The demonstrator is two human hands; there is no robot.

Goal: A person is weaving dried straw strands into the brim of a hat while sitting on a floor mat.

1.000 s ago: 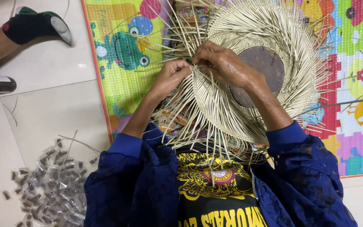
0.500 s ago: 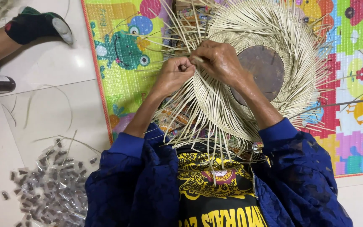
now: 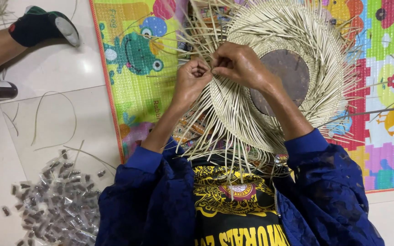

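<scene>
Both hands busy on a half-woven pale straw hat (image 3: 270,91)

Head view: hat lies on the colourful cartoon play mat (image 3: 137,59), loose strands fanning out. Left hand (image 3: 192,79) and right hand (image 3: 238,64) meet at its rim, fingers curled tight, pinching strands between fingertips.

Both forearms reached forward from blue sleeves and converged. The left hand (image 3: 192,79) was curled, fingers bent inward and pinched at the knuckles. The right hand (image 3: 238,64) arched beside it, fingertips pinched together and touching the left hand's fingers.
</scene>
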